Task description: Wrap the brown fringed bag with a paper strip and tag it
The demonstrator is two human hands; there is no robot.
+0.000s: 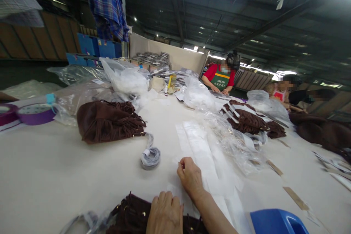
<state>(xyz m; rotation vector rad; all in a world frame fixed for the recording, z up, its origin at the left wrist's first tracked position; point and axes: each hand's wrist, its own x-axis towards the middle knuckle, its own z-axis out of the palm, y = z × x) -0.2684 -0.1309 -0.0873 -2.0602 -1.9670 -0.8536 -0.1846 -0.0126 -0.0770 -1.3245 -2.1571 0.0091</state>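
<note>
A dark brown fringed bag lies at the table's near edge, cut off by the bottom of the view. My left hand is closed over its top edge, fingers side by side. Further forward, my right hand is in a pinch above the left edge of some thin white sheets. Whatever its fingertips hold is too small to make out. A coiled grey wrapped strap lies left of that hand, joined to a second brown fringed bag.
Purple tape rolls lie at left. Clear plastic bags and more brown fringed pieces spread to the right. A blue plastic object stands at the near right. Across the table, a person in a green apron works.
</note>
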